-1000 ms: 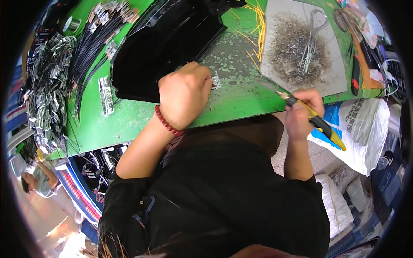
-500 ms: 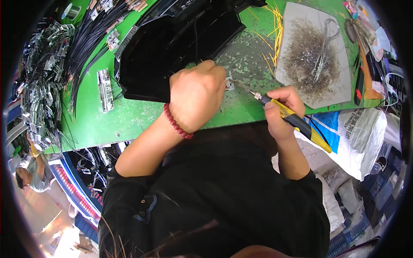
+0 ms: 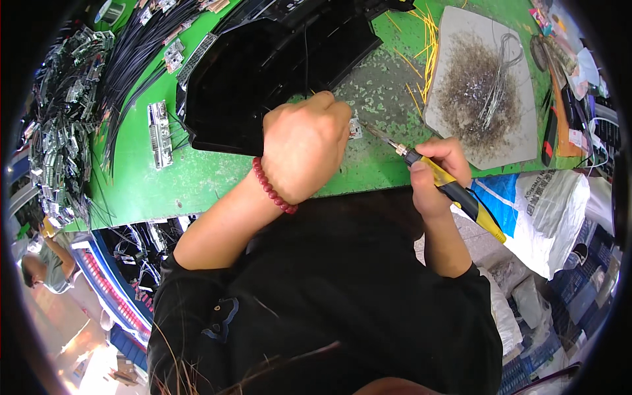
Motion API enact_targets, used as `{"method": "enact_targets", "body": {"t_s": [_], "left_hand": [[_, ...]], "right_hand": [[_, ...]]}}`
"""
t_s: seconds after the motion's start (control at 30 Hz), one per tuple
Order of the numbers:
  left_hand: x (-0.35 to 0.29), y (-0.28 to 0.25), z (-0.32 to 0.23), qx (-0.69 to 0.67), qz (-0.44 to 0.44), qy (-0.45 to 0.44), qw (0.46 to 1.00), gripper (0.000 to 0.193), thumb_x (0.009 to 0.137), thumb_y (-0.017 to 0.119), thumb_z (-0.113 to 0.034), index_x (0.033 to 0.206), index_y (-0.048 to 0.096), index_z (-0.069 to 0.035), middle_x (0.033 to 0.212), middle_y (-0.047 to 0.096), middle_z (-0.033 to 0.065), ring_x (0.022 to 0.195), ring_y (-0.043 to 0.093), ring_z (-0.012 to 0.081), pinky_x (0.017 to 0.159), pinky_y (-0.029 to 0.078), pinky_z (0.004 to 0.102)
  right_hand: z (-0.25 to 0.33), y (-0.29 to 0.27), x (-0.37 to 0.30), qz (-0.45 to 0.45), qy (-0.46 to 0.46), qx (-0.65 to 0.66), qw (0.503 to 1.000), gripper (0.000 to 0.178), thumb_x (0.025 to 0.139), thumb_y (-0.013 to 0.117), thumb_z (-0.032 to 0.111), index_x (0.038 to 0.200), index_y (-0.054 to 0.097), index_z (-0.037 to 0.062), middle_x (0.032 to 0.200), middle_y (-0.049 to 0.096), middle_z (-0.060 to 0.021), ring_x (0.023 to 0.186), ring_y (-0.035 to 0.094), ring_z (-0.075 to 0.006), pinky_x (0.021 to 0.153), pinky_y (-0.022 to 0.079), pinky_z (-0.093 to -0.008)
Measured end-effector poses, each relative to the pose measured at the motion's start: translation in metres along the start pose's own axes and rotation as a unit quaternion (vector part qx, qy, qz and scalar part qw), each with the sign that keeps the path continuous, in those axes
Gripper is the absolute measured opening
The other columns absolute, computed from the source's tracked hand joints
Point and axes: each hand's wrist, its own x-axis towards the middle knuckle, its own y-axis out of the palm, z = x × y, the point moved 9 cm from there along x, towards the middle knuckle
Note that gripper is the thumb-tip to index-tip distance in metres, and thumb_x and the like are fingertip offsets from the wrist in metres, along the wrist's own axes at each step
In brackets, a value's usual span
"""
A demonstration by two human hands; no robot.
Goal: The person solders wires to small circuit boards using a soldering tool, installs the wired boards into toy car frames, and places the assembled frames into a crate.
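Note:
My right hand (image 3: 440, 174) grips a yellow and black soldering iron (image 3: 454, 191), whose metal tip points left toward my left hand. My left hand (image 3: 306, 141) is closed, back of the hand up, with a dark red bead bracelet at its wrist. From under its fingers a small silvery part (image 3: 355, 128) sticks out, close to the iron's tip. The fingertips are hidden, so most of that part cannot be seen. Beside this hand lies a large glossy black plastic panel (image 3: 230, 92) with a thin black cable (image 3: 306, 56) across it.
On the green table (image 3: 197, 178) lie a silvery metal strip (image 3: 160, 135), bundled black cables (image 3: 131, 72) and a heap of silvery connectors (image 3: 62, 131). Yellow wires (image 3: 431, 52) lie near a stained grey board (image 3: 454, 33) with loose wire. A white bag (image 3: 553, 210) hangs at right.
The soldering iron's tip has drawn slightly to the right, away from the small silvery part. My left hand keeps its pose, and the whole view has shifted a little.

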Motion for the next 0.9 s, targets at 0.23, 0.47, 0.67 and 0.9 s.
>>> {"method": "enact_targets", "body": {"t_s": [0.23,0.47,0.67,0.9], "left_hand": [[0.001,0.000,-0.002,0.005,0.002,0.003,1.000,0.006,0.076,0.067,-0.008,0.073,0.062,-0.008,0.073,0.060,0.0052,0.064,0.062,0.0280,0.055,0.049,0.0367],[-0.001,0.002,-0.001,0.011,0.002,-0.002,1.000,0.006,0.076,0.067,-0.009,0.073,0.062,-0.008,0.073,0.059,0.0051,0.064,0.062,0.0280,0.055,0.049,0.0372],[0.000,0.002,-0.002,0.012,0.000,0.005,1.000,0.006,0.077,0.066,-0.010,0.073,0.062,-0.008,0.073,0.059,0.0049,0.064,0.062,0.0280,0.055,0.049,0.0373],[0.000,0.001,-0.001,0.017,-0.002,0.004,1.000,0.005,0.077,0.066,-0.010,0.073,0.063,-0.009,0.074,0.060,0.0043,0.064,0.062,0.0276,0.054,0.049,0.0368]], "right_hand": [[0.004,0.005,0.001,0.033,0.010,-0.037,0.999,0.020,0.081,0.067,0.013,0.090,0.055,0.0004,0.075,0.053,-0.0010,0.064,0.044,-0.0064,0.058,0.034,-0.0216],[0.012,0.013,0.005,0.060,-0.058,-0.083,0.993,0.016,0.074,0.069,0.007,0.085,0.059,0.0009,0.068,0.058,-0.0042,0.056,0.051,-0.0087,0.050,0.040,-0.0229],[0.000,-0.004,-0.003,-0.010,-0.029,0.061,0.998,0.023,0.084,0.067,0.017,0.093,0.053,0.0001,0.079,0.055,-0.0071,0.066,0.048,-0.0098,0.061,0.038,-0.0223],[-0.002,-0.001,0.001,0.000,0.007,0.029,1.000,0.022,0.079,0.069,0.010,0.094,0.055,0.0017,0.077,0.052,0.0017,0.065,0.043,-0.0038,0.058,0.035,-0.0204]]}}
